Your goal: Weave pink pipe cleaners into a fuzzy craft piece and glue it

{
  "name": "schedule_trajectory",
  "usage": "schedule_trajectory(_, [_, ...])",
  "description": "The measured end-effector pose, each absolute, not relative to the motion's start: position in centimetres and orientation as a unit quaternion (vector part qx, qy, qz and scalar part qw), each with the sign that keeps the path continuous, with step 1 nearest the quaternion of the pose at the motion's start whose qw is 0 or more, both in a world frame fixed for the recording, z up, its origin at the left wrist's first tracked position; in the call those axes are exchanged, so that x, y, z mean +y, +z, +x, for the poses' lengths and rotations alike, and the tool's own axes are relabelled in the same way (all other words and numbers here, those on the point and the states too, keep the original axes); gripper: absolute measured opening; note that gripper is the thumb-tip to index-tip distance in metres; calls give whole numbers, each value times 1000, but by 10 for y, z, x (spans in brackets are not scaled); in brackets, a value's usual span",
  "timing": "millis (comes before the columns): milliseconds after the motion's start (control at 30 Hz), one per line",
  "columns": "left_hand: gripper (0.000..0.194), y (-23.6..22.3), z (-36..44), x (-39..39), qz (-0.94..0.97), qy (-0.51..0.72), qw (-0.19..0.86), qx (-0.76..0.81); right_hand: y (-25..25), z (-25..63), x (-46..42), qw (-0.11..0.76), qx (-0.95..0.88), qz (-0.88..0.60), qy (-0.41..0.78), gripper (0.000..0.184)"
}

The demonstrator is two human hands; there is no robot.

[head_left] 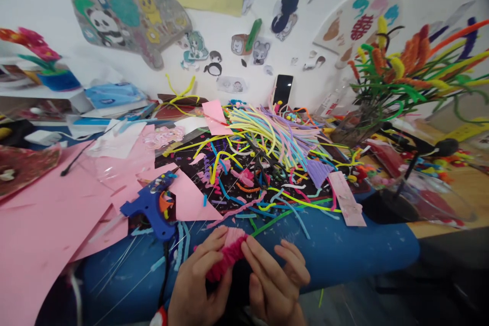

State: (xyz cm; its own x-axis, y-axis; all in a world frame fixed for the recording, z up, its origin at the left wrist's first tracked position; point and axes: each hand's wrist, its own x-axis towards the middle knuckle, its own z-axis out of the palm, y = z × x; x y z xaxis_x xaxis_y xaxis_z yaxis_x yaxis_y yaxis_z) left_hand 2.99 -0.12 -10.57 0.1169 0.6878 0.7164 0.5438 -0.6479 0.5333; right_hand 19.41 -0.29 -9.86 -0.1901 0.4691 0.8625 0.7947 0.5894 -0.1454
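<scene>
Both of my hands meet at the bottom middle, just in front of the blue table's edge (344,257). My left hand (196,282) and my right hand (273,277) are closed around a small fuzzy pink pipe-cleaner piece (228,253), the fingers pinching it from both sides. Just to the left of my hands a blue glue gun (151,206) lies on the table.
A heap of coloured pipe cleaners (267,145) and black scissors (262,160) lie behind my hands. Pink paper sheets (49,214) cover the left side. A vase of pipe-cleaner flowers (397,81) stands at the right, a phone (283,89) leans on the wall.
</scene>
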Motion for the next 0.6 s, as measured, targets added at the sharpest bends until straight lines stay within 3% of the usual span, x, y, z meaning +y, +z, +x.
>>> schedule_trajectory(200, [34,-109,29,-2,747,522,79,405,-98,202,-1,453,-780,-390,-183,35])
schedule_trajectory(600, [32,-111,27,-3,752,512,79,407,-97,201,-1,445,-785,-394,-174,39])
